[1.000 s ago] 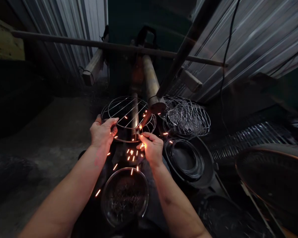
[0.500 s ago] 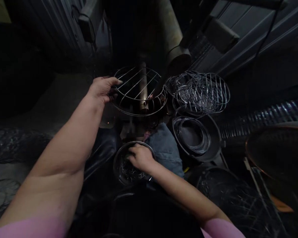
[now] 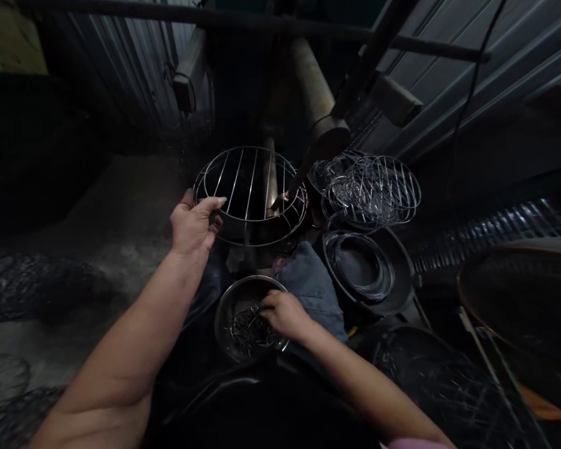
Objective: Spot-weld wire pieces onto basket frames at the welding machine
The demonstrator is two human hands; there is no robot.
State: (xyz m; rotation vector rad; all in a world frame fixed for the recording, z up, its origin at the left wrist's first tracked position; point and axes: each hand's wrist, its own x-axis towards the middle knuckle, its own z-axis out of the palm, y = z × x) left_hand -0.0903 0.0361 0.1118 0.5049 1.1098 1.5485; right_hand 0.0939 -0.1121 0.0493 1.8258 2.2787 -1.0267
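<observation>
My left hand (image 3: 196, 219) is closed on the near left rim of a round wire rack (image 3: 249, 187), which has parallel bars across its top and a second ring beneath. The rack's right side is at a dark metal rod tip (image 3: 280, 201) below a thick cylinder. My right hand (image 3: 284, 313) reaches into a metal bowl (image 3: 220, 312) on my lap, its fingers bent together over small wire pieces (image 3: 249, 327). Whatever those fingertips pinch is too small and dark to make out.
At the right lies a pile of round wire racks (image 3: 374, 190). Nearer me, a black pan (image 3: 404, 274) holds coiled wire rings (image 3: 386, 265). A large cylinder (image 3: 318, 93) juts out above the rack. Dark wire mesh (image 3: 32, 287) lies at the left.
The rack has turned, its bars now running more front to back, and my left hand has come lower in view with it. My right hand has shifted toward the bowl's right side.
</observation>
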